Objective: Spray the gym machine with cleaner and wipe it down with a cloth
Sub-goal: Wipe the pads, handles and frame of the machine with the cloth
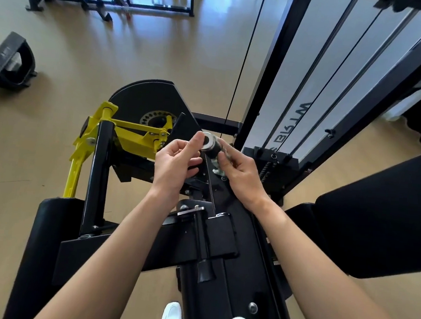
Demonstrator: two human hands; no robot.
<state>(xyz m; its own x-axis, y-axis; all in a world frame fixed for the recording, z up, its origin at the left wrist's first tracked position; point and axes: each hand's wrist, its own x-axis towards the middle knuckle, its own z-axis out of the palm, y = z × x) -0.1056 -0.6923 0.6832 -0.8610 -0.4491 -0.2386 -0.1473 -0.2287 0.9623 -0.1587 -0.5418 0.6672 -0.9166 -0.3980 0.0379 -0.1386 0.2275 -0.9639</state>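
The cloth (217,169) is a small, pale, crumpled wad. It sits bunched in the right hand (241,172), whose fingers curl round it and press it to the near side of the gym machine (220,262)'s short handle (211,150).

The left hand (176,161) is on the other side of that handle. Its thumb tip rests on the rim of the chrome end cap (208,140) and its other fingers are curled below. Whether they actually close on the grip I cannot tell.

The handle is a stubby black cylinder, probably rubber or foam, and its bright metal cap is turned toward the camera. Its long axis runs from the cap, up and to the left, down and to the right into the black frame. It lies between the two hands, and the cloth hand is the one already touching the sleeve. Judging by that, a wipe would travel along or around this axis, with the left hand steadying the capped end.

Further out on the left, a glossy yellow steel lever (130,132) is bolted to a flat black cam plate (153,101). To the right stands the weight stack (275,162), with a thin cable (243,60) rising above it. Matte padded cushions (378,212) flank the frame, over a pale wood floor (53,145). No spray bottle is in view.
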